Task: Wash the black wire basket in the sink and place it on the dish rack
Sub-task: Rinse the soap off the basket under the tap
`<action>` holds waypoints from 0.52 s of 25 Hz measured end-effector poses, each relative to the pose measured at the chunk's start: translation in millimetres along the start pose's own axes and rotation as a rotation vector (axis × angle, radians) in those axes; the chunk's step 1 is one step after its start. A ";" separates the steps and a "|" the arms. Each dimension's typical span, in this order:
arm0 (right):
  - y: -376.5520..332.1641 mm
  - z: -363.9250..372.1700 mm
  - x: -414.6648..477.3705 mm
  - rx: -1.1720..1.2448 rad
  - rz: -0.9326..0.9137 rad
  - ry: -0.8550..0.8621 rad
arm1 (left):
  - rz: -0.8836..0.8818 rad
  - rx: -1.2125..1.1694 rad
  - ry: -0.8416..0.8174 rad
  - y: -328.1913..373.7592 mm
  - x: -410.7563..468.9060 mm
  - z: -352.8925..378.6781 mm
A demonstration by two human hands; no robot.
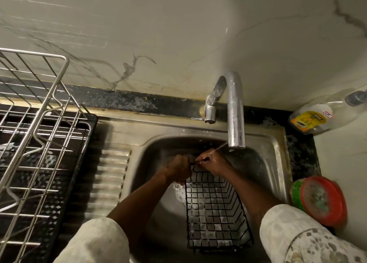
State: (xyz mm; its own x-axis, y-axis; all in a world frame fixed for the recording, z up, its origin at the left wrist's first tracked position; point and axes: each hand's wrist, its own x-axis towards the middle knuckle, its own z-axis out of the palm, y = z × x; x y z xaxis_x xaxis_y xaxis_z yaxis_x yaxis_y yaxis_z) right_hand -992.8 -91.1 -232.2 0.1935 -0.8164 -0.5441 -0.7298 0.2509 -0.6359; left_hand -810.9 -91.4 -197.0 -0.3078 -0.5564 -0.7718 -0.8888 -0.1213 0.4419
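Tap spout (236,112) overhangs the sink (277,155) — drainboard (111,173) toward the dish rack (49,96) lies open.

A black wire basket (216,213) stands tilted in the steel sink (276,163), its far end raised toward twelve o'clock and suds clinging to its mesh. The left hand (178,170) grips the basket's far rim at its eleven o'clock corner. The right hand (215,162) pinches the same rim just beside it, under a thin stream (220,146) from the chrome faucet (235,114). At nine o'clock of the sink, a steel dish rack (39,108) sits on a black tray (91,127). A clear yellow-labelled bottle (315,119) lies at two o'clock, and a red-rimmed tub (323,201) at four.
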 end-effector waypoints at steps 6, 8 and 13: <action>11.0 -13.6 -9.2 -0.060 0.001 -0.041 | -0.004 -0.024 0.049 -7.7 3.3 -0.7; 10.8 -12.6 -7.7 0.020 0.020 0.048 | 0.026 0.021 0.103 -12.4 5.3 -7.6; -12.3 4.2 7.3 0.127 0.029 0.061 | 0.115 0.353 0.360 -17.5 -2.4 -26.7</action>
State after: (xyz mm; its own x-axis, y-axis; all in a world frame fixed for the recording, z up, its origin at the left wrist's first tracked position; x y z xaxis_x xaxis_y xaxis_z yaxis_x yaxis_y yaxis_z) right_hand -979.7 -98.0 -230.6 0.1301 -0.8369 -0.5317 -0.6450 0.3358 -0.6864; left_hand -785.6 -109.8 -190.7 -0.3293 -0.8048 -0.4938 -0.9356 0.2075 0.2858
